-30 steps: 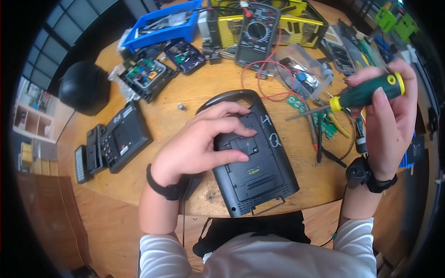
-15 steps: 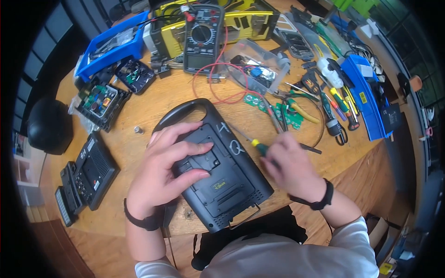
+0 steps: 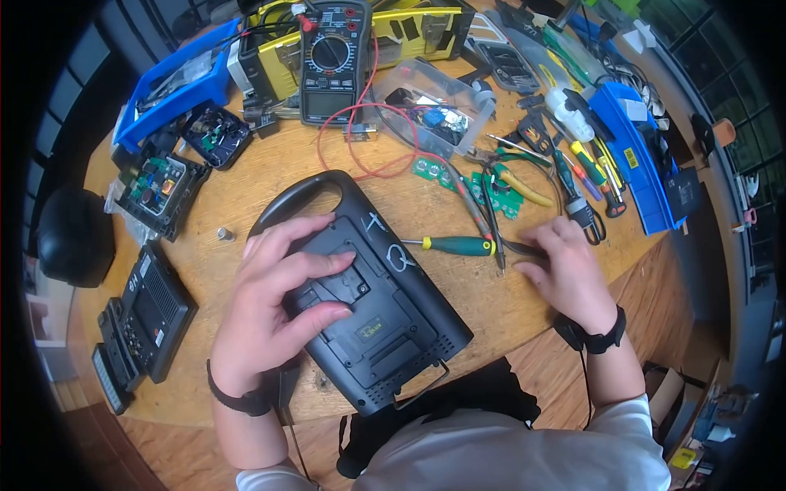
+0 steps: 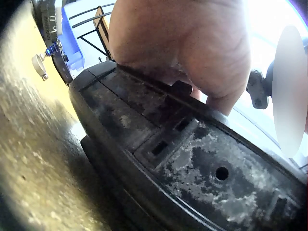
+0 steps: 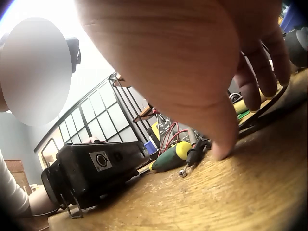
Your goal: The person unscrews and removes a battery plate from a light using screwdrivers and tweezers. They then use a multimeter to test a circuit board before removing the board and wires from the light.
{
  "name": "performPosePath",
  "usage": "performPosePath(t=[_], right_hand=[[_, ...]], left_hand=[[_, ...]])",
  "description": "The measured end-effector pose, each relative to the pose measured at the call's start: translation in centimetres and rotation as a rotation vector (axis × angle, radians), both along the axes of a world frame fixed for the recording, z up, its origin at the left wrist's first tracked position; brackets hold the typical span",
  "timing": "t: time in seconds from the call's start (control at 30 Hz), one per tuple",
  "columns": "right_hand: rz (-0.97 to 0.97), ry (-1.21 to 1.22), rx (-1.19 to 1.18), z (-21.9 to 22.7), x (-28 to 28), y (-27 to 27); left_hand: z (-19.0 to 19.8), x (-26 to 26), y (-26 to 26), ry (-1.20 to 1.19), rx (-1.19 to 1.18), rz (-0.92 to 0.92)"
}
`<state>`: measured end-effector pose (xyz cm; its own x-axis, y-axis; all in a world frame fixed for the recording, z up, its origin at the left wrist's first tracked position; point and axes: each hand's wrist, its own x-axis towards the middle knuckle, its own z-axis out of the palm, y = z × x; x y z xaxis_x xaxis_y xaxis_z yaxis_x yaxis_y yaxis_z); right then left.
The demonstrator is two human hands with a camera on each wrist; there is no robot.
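A black device (image 3: pixel 381 327) with a handle and chalk marks lies back up on the table. My left hand (image 3: pixel 274 303) rests on its panel, thumb and fingers spread and slightly bent; the left wrist view has that hand (image 4: pixel 183 43) above the casing (image 4: pixel 202 163). Beside the device's right edge lies a green and yellow screwdriver (image 3: pixel 458 245), also visible in the right wrist view (image 5: pixel 169 158). My right hand (image 3: pixel 569 274) is low over the table right of the screwdriver, empty, fingers loosely bent near a black cable (image 3: pixel 524 249); its thumb points down in the right wrist view (image 5: pixel 168 57).
A multimeter (image 3: pixel 332 65) with red leads, a clear box (image 3: pixel 442 102) and a blue tray (image 3: pixel 176 86) stand at the back. Green circuit boards (image 3: pixel 499 196) and hand tools lie to the right, beside a blue bin (image 3: pixel 639 164). Another black device (image 3: pixel 160 311) lies left.
The screwdriver, held up in my right hand a second ago, now lies on the table, let go. My right hand has moved right, away from it. The head view has shifted.
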<state>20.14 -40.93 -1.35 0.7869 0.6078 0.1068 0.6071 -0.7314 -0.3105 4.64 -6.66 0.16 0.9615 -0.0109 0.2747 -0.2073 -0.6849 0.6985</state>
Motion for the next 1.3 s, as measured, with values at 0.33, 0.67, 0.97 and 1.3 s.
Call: performPosePath(t=[0.33,0.67,0.97,1.3], right_hand=[[-0.194,0.479,0.201,-0.2,3.2,0.6],[-0.016,0.812,0.065,2.2,5.8,1.9],[-0.117,0.727,0.150,0.4,7.2,1.3],[-0.193,0.855,0.121,1.2,7.3,1.9]], left_hand=[[0.1,0.0,0.1,0.002,0.006,-0.002],[0.0,-0.1,0.1,-0.005,0.006,0.001],[0.0,0.0,0.1,0.000,-0.015,0.001],[0.1,0.0,0.1,0.002,0.001,-0.003]])
